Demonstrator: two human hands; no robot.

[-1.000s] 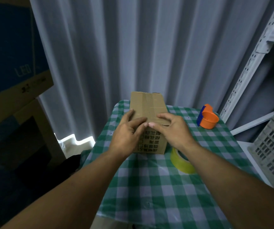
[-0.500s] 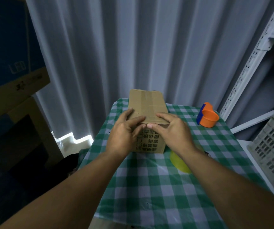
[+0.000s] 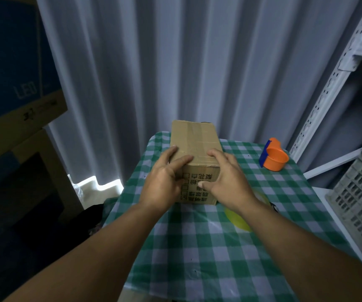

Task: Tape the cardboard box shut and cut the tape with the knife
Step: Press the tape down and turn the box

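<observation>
As left hand (image 3: 163,184) and right hand (image 3: 230,178) flank cardboard box (image 3: 194,139), fingers (image 3: 181,161) flat — pressing top.

Storeroom with slotted metal shelving (image 3: 328,90) and stacked cartons (image 3: 34,118).

The fingertips that met at the middle of the cardboard box's (image 3: 194,140) near top edge have slid apart. The left grip (image 3: 164,182) now presses near the left corner, and the right grip (image 3: 228,179) near the right, its thumb down on the printed front face.
</observation>
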